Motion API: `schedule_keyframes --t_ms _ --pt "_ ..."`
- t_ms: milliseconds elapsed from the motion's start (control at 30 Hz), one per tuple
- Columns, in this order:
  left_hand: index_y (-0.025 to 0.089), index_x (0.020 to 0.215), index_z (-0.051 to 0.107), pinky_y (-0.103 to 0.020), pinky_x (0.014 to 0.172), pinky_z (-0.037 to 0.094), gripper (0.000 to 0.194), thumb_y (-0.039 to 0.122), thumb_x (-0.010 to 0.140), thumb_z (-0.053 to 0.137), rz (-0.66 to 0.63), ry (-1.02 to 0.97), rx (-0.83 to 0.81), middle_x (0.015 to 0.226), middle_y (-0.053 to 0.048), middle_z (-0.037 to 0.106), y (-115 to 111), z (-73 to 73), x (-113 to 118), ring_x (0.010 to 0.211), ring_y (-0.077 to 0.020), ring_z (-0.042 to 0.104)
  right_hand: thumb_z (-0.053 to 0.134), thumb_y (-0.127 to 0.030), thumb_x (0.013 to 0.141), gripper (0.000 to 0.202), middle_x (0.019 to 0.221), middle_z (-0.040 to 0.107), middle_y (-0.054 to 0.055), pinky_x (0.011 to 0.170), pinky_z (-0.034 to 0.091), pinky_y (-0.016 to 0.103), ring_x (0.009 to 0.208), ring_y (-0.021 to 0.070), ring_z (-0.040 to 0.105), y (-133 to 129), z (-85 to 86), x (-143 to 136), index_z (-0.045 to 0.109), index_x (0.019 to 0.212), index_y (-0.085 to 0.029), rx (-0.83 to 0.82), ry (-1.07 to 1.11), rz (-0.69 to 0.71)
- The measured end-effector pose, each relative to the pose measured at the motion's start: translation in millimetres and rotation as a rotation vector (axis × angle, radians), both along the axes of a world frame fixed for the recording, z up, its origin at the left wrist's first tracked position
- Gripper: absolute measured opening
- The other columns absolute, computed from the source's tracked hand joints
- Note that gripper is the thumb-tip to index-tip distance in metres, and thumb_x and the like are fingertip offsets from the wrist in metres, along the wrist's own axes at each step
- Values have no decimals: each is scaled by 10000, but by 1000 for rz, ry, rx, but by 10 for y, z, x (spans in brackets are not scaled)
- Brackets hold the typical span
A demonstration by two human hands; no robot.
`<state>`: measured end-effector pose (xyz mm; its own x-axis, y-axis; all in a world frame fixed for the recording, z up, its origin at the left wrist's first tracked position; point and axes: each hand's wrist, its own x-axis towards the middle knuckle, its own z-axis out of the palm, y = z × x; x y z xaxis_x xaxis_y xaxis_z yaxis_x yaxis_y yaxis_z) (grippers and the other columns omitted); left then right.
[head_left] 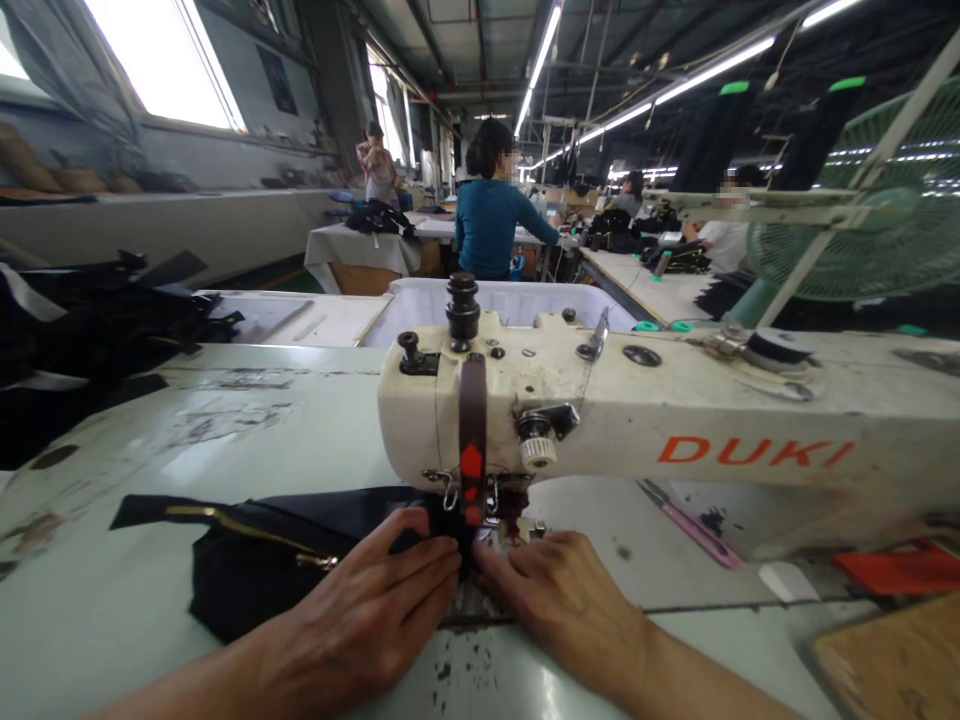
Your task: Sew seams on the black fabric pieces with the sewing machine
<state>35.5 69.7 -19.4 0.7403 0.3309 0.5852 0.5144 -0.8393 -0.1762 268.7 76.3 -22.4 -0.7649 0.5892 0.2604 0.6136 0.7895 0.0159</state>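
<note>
Head camera view: orange-red capitals reading "DUKI" (754, 453) run along the arm of a pale, worn sewing machine (630, 385). It stands on a light green tabletop (330, 405) with chipped and stained patches.

A black fabric piece (240, 580) with a gold-coloured zipper (251, 530) lies on the tabletop, mostly left of the machine's head, its right end reaching under the needle area. The metal zipper pull (322, 562) sits just beside the left hand. A dark brown strap (472, 410) with red marks hangs down the front of the machine's head; no writing is legible on it.

The left hand (375, 595) rests on the fabric's right part, palm down, fingers mostly together, their tips beside the needle area. The right hand (574, 605) lies just right of that area, the fingers bent, one reaching to the fabric's edge. Whether either hand pinches the cloth cannot be told, since the undersides are hidden.

Under the machine's arm lies a pink-handled tool (701, 530), with a small white piece (787, 582) and an orange-red object (900, 568) further right. Behind the machine stands a white tub (517, 298); beyond it, a person in a blue-green top (491, 225) faces away. A green fan (885, 200) stands at the right.
</note>
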Motion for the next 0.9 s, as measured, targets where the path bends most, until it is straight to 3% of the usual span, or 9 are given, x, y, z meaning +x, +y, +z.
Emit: schedule_keyframes --t_ms 100,233,400,500,633,733,900 --pt "129 973 683 -387 1191 197 352 116 1018 334 -26 9 3 970 -44 739 30 69 54 974 -159 653 621 -111 892 304 735 617 -44 508 287 325 579 158 553 -3 -2 -6 521 1167 -193 -21 -5 1" --pt "131 946 681 -359 1130 317 355 97 1012 334 -12 -47 -49 948 -44 738 24 74 110 934 -156 658 531 -216 971 144 691 651 -46 495 305 311 530 153 593 26 -25 -5 574 1108 -216 6 143 -50" --pt "140 942 662 -380 1195 145 341 139 1026 332 8 -59 -148 940 -31 720 2 -2 95 962 -144 633 485 -272 983 155 927 726 20 501 358 289 611 172 668 78 -38 -42 620 1034 -214 -70 179 -129" --pt "181 870 634 -420 1200 83 248 182 1010 429 61 -120 -242 928 9 696 7 -50 82 1034 -147 600 491 -266 974 169 882 725 17 471 344 279 572 172 657 104 -39 -66 618 1082 -241 -81 98 -128" --pt "196 858 617 -382 1157 198 143 148 958 527 88 -147 -305 1051 3 669 21 -97 72 1102 -157 570 477 -132 955 304 816 708 12 510 384 253 611 153 659 111 -33 -43 550 1232 -233 -34 80 -31" --pt "185 905 606 -354 1095 285 131 105 951 513 36 -122 -360 987 1 672 24 -113 57 1028 -147 602 458 -47 928 362 873 711 40 565 428 273 685 170 665 92 -21 -7 518 1265 -165 -10 45 53" --pt "179 986 598 -383 1048 333 120 114 959 501 13 -61 -440 991 -23 667 18 -93 30 1051 -178 594 466 -146 979 238 812 695 5 540 410 295 638 172 652 66 -34 -1 566 1189 -194 18 120 24"
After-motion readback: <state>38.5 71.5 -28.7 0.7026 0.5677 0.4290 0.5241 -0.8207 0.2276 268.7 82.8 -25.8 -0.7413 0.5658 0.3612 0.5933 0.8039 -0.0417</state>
